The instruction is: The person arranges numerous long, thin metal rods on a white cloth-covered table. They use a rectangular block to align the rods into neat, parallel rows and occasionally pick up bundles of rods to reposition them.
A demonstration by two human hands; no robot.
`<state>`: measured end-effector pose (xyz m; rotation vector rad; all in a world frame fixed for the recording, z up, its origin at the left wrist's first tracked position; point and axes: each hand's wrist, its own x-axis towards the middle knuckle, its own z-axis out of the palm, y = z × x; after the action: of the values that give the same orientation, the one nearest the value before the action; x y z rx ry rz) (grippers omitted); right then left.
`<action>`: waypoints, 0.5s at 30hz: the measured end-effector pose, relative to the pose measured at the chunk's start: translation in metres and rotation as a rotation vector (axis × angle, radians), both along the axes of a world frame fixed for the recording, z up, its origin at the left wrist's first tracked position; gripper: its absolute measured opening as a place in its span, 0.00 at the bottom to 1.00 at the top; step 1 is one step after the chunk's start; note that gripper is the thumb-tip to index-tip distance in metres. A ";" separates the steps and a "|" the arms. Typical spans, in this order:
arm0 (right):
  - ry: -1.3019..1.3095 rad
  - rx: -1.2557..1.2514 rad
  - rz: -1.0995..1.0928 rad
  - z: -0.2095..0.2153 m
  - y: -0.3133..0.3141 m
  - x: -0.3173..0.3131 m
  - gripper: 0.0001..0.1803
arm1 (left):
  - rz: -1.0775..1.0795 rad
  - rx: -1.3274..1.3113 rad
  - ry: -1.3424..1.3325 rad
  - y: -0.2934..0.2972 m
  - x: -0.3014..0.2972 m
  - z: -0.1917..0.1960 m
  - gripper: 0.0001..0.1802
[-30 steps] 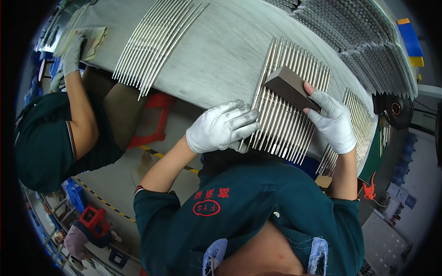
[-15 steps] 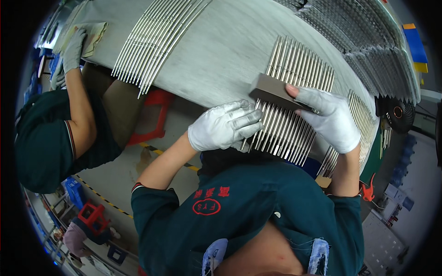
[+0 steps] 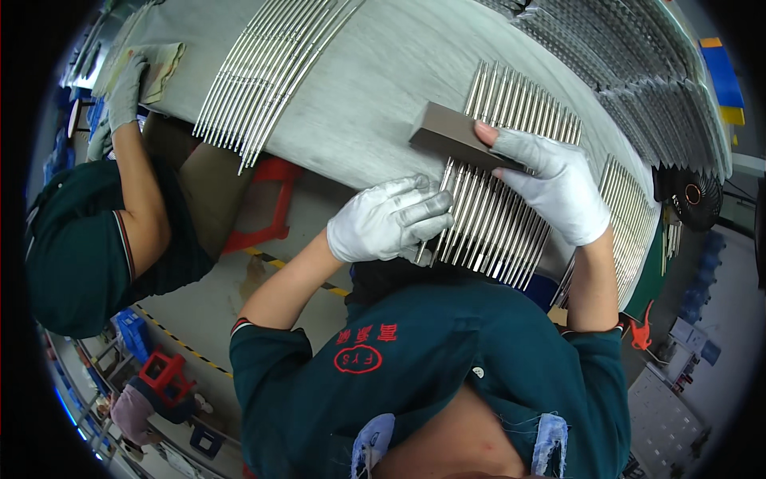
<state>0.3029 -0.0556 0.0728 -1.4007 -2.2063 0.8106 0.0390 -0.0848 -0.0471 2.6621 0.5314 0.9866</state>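
Grasps a brown block (image 3: 447,136) in the gloved right hand (image 3: 554,188), with bare fingertips (image 3: 484,132) on its edges. Holds it slantwise over a row of metal rods (image 3: 499,223), jutting past the row's left side, just beyond the left fingers. Keeps the gloved left hand (image 3: 391,217) at that side, with fingers half bent beside the outermost rods; cannot tell whether clenched on any. Has more rods (image 3: 626,207) right of the right fingers, others (image 3: 259,80) well left of the left fingers.
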 end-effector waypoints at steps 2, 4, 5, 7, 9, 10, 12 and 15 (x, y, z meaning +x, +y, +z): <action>-0.046 -0.044 -0.017 0.010 -0.001 0.024 0.27 | 0.013 -0.013 0.003 -0.003 0.000 -0.003 0.38; -0.029 -0.145 -0.106 0.012 -0.010 0.049 0.28 | 0.019 -0.016 -0.027 -0.003 0.001 -0.003 0.38; -0.021 -0.174 -0.137 0.013 -0.014 0.056 0.28 | 0.019 -0.019 -0.041 -0.003 0.001 -0.004 0.37; 0.063 -0.198 -0.196 0.008 -0.019 0.058 0.28 | 0.014 -0.024 -0.034 -0.003 0.001 -0.004 0.36; 0.038 -0.133 -0.118 0.008 -0.017 0.052 0.28 | 0.016 -0.011 -0.033 -0.003 0.001 -0.004 0.35; -0.021 -0.054 -0.013 0.009 -0.013 0.036 0.29 | 0.017 0.007 -0.028 -0.003 0.001 -0.003 0.35; -0.104 0.089 0.103 0.003 -0.007 0.006 0.29 | 0.008 0.018 -0.013 -0.001 0.001 -0.001 0.33; -0.164 0.178 0.124 0.006 -0.006 -0.014 0.30 | -0.008 0.005 0.002 0.001 0.001 0.004 0.31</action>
<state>0.2886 -0.0617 0.0785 -1.2960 -2.4426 0.5387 0.0403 -0.0841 -0.0427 2.6676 0.5196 0.9840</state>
